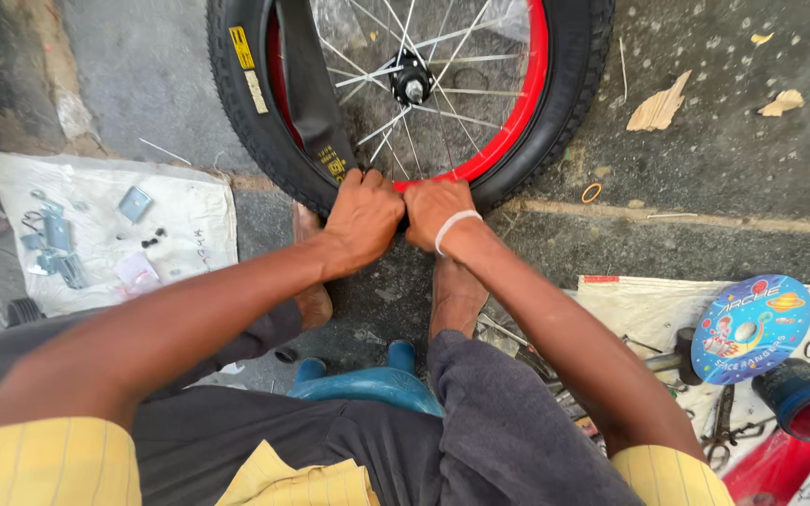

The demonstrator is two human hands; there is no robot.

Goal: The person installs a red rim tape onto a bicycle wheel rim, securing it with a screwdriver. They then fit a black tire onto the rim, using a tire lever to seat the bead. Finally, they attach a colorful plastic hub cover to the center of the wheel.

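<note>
A yellow shirt and grey trousers fill the bottom edge, above a blue stool (367, 382). Both arms reach forward to a small bicycle wheel (555, 103) standing upright on the ground. The left hand (361, 217) and right hand (438, 211) sit side by side at the wheel's lowest point, fingers curled tight on the black tyre (236, 103). Pressing evenly with both thumbs, working outward, would likely seat it cleanly against the red rim (517, 126). A loose inner tube (311, 94) hangs left of the hub.
</note>
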